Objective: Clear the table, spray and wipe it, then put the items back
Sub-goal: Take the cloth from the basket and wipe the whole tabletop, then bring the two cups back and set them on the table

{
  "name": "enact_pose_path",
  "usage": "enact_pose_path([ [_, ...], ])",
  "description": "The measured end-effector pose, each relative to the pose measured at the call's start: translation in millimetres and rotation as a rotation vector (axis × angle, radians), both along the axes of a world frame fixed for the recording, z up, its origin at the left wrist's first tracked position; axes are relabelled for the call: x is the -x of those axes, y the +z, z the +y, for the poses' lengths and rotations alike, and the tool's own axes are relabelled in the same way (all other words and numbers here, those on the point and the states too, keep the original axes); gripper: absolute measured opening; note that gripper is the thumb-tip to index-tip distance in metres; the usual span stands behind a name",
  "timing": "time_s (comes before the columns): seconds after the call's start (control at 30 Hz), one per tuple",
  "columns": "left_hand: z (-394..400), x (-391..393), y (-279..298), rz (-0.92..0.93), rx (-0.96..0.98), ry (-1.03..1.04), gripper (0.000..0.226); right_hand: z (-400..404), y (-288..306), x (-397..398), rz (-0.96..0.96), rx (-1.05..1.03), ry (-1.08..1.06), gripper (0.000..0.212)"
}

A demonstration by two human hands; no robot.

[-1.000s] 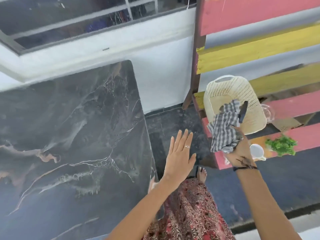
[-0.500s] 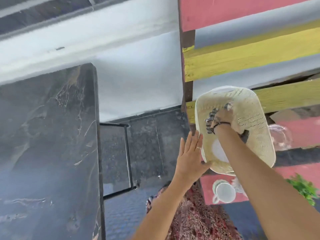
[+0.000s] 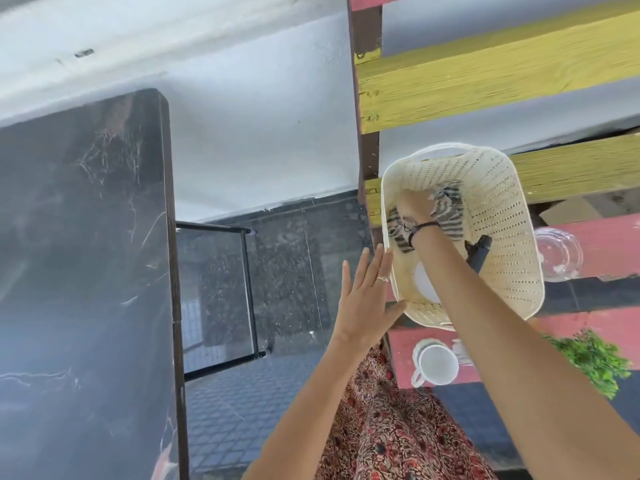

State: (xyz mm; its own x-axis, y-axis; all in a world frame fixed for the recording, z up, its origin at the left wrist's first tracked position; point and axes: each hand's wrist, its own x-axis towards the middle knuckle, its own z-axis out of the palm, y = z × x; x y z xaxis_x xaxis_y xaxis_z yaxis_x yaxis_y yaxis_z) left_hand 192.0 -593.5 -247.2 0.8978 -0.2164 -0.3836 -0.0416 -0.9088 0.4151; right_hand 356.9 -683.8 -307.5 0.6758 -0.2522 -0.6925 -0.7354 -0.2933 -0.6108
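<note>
Dark marble table (image 3: 79, 271) fills the left side, its right edge running top to bottom, black metal frame (image 3: 247, 292) showing past that edge. My left hand (image 3: 363, 299) is flat, fingers straight and together, ring on one finger, fingertips right at the near-left wall of the cream perforated basket (image 3: 502, 237); can't tell if they actually touch it. The basket sits tilted on the pink and yellow slatted bench (image 3: 485, 77). My right hand (image 3: 414, 206) is down inside the basket, on the checked cloth (image 3: 448, 209) at its bottom; fingers hidden, so can't tell whether I grip the cloth or just press it. Black spray nozzle (image 3: 479, 254) lies inside the basket just right of my wrist, with something white under my forearm. On the bench's pink slats: white cup (image 3: 436, 363) at near edge, clear glass bowl (image 3: 557, 252) right of basket, green leafy sprig (image 3: 592, 358) far right.
</note>
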Motion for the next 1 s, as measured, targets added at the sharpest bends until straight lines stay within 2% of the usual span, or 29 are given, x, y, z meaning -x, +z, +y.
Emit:
enact_pose_path([
  [0.07, -2, 5, 9, 0.020, 0.089, 0.082, 0.075, 3, 40, 24, -0.183, -0.211, -0.055, 0.046],
  [0.1, -3, 10, 15, 0.015, 0.164, 0.134, 0.072, 2, 62, 43, -0.239, -0.246, -0.062, 0.052],
  [0.17, -7, 23, 26, -0.017, 0.287, 0.213, 0.065, -5, 93, 82, -0.334, -0.272, -0.043, 0.036],
  [0.23, -10, 37, 36, -0.027, 0.390, 0.277, 0.056, -13, 116, 124, -0.368, -0.382, -0.090, 0.023],
  [0.37, -19, 83, 56, -0.027, 0.485, 0.304, 0.030, -41, 136, 210, -0.392, -0.334, -0.153, 0.024],
  [0.53, -27, 154, 47, 0.129, 0.534, 0.365, 0.029, -86, 101, 294, -0.289, -0.276, -0.213, 0.024],
  [0.67, -39, 195, 33, 0.282, 0.619, 0.588, 0.034, -129, 62, 339, -0.171, -0.201, -0.325, 0.017],
  [0.73, -48, 203, 26, 0.349, 0.654, 0.691, 0.033, -149, 41, 350, -0.116, -0.154, -0.395, 0.014],
  [0.83, -61, 202, 12, 0.355, 0.631, 0.759, 0.035, -174, 19, 353, -0.070, -0.023, -0.372, 0.026],
  [1.0, -88, 175, -16, 0.443, 0.638, 0.974, 0.057, -199, -6, 325, 0.076, -0.108, -0.264, 0.036],
])
